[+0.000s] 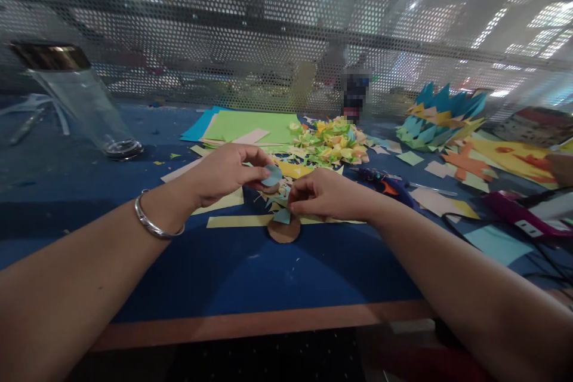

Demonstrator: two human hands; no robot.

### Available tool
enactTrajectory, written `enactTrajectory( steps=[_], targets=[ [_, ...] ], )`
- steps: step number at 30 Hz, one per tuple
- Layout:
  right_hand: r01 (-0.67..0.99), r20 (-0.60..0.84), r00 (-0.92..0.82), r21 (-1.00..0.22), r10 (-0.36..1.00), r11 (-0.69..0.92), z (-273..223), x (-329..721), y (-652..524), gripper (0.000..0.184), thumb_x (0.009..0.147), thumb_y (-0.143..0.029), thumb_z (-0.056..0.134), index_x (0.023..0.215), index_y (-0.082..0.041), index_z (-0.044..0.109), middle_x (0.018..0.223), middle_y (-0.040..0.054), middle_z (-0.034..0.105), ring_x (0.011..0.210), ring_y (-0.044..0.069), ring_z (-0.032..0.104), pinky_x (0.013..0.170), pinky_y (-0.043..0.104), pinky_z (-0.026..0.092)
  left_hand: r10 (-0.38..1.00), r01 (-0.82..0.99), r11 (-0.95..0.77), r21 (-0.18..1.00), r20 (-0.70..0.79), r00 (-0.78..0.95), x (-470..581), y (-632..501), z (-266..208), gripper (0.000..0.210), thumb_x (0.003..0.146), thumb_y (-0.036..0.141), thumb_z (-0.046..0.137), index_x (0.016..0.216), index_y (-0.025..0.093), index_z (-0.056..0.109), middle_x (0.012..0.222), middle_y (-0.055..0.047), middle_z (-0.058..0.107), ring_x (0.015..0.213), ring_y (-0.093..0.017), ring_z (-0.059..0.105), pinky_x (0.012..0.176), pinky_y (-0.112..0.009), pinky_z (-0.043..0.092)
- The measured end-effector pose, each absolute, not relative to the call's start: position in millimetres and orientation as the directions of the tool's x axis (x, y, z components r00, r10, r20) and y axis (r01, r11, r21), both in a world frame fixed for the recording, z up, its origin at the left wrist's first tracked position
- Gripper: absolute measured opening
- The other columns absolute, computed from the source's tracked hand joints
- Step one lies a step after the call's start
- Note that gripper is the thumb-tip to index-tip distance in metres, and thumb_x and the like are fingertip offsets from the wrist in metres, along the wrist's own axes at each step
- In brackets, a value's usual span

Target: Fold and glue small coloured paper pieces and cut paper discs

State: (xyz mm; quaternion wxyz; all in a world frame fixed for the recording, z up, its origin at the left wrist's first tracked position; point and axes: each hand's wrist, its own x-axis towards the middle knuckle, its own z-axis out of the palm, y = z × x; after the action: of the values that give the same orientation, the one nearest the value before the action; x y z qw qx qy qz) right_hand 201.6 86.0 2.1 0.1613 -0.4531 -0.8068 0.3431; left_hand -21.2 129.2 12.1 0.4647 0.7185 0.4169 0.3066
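Note:
My left hand (228, 174) pinches a rounded light-blue paper piece (271, 176) between thumb and fingers, held above the scraps. Just right of it, my right hand (319, 194) has its fingers closed on a small light-blue paper piece (282, 216). That piece overlaps a round brown cardboard disc (283, 233) lying on the table. Behind the disc runs a long pale-yellow paper strip (237, 222), partly covered by my right hand. Small cut scraps lie between the two hands, and part of another brown disc (270, 189) shows below the left fingertips.
Stacked coloured sheets (255, 125) and a heap of yellow-green paper flowers (335, 140) lie behind my hands. A glass bottle (89, 101) stands left. Rightward are blue-handled scissors (398, 188), a purple glue gun (519, 215) with cables, and a layered paper crown (441, 116). A perforated metal screen (224, 42) rises behind.

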Motion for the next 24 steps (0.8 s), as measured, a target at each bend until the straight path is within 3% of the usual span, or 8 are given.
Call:
enactTrajectory(
  steps=[4, 10, 13, 17, 24],
  targets=[
    [0.662, 0.148, -0.498, -0.571, 0.854, 0.485, 4, 200, 84, 0.009, 0.085, -0.022, 0.069, 0.079, -0.017, 0.073, 0.060, -0.0027, 0.061, 0.053, 0.009, 0.049, 0.052, 0.024, 0.033, 0.872, 0.123, -0.071, 0.990, 0.002, 0.489, -16, 122, 13, 0.013, 0.078, 0.024, 0.079, 0.082, 0.017, 0.069, 0.082, -0.003, 0.073, 0.075, -0.017, 0.072, 0.077, -0.033, 0.060],
    [0.625, 0.485, -0.409, -0.469, 0.773, 0.624, 4, 197, 78, 0.009, 0.088, -0.024, 0.068, 0.093, -0.017, 0.066, 0.074, -0.0006, 0.063, 0.058, 0.010, 0.049, 0.057, 0.025, 0.037, 0.862, 0.074, 0.039, 0.997, -0.071, 0.502, -16, 123, 11, 0.016, 0.079, 0.026, 0.080, 0.080, 0.016, 0.068, 0.079, -0.002, 0.073, 0.075, -0.016, 0.073, 0.084, -0.035, 0.061],
    [0.630, 0.540, -0.462, -0.359, 0.704, 0.689, 2, 198, 78, 0.013, 0.089, -0.019, 0.065, 0.101, -0.018, 0.065, 0.083, 0.0013, 0.063, 0.063, 0.011, 0.050, 0.060, 0.025, 0.039, 0.859, 0.077, 0.045, 0.996, -0.078, 0.506, -15, 122, 11, 0.018, 0.077, 0.028, 0.083, 0.079, 0.017, 0.068, 0.080, -0.003, 0.074, 0.078, -0.018, 0.074, 0.084, -0.035, 0.061],
    [0.606, 0.596, -0.490, -0.292, 0.636, 0.740, 2, 197, 80, 0.006, 0.092, -0.017, 0.060, 0.092, -0.019, 0.065, 0.083, 0.0032, 0.062, 0.072, 0.014, 0.055, 0.064, 0.027, 0.040, 0.852, 0.091, 0.074, 0.993, -0.110, 0.512, -12, 117, 11, 0.017, 0.078, 0.027, 0.081, 0.085, 0.019, 0.068, 0.083, -0.004, 0.077, 0.079, -0.018, 0.075, 0.081, -0.034, 0.060],
    [0.615, 0.576, -0.375, -0.431, 0.726, 0.660, 3, 197, 80, 0.004, 0.088, -0.017, 0.063, 0.083, -0.017, 0.064, 0.075, 0.0003, 0.059, 0.061, 0.010, 0.049, 0.057, 0.025, 0.038, 0.838, 0.093, -0.007, 0.996, -0.045, 0.544, -10, 111, 16, 0.015, 0.083, 0.030, 0.076, 0.084, 0.018, 0.068, 0.080, -0.003, 0.076, 0.077, -0.017, 0.075, 0.078, -0.031, 0.060]
  ],
)
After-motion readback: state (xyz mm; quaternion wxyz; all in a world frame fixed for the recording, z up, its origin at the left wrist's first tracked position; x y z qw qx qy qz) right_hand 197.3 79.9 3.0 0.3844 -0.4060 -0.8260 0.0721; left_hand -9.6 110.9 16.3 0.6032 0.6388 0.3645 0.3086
